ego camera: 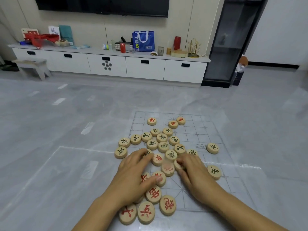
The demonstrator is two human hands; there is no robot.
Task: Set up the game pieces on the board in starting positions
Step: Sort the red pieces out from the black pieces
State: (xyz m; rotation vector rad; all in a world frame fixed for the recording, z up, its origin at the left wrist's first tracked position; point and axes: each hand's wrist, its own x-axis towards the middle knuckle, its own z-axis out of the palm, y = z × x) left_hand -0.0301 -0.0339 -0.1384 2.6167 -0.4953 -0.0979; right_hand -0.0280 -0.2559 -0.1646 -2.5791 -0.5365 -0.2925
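Probably a home living room: wall-mounted television (103,5) above a cluttered low cabinet (110,64).

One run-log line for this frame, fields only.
phase: sorting, setup not started | pieces: jumbled heap, mixed red/black | board: mostly bare | left hand: flat on pieces | right hand: fingers on a piece, grip unclear

Left hand (133,174) and right hand (194,172) bare, forearms unsleeved.

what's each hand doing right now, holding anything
Left hand: open, palm down, flat over the pieces, gripping nothing.
Right hand: fingers curled on a blurred piece; a firm hold cannot be told.
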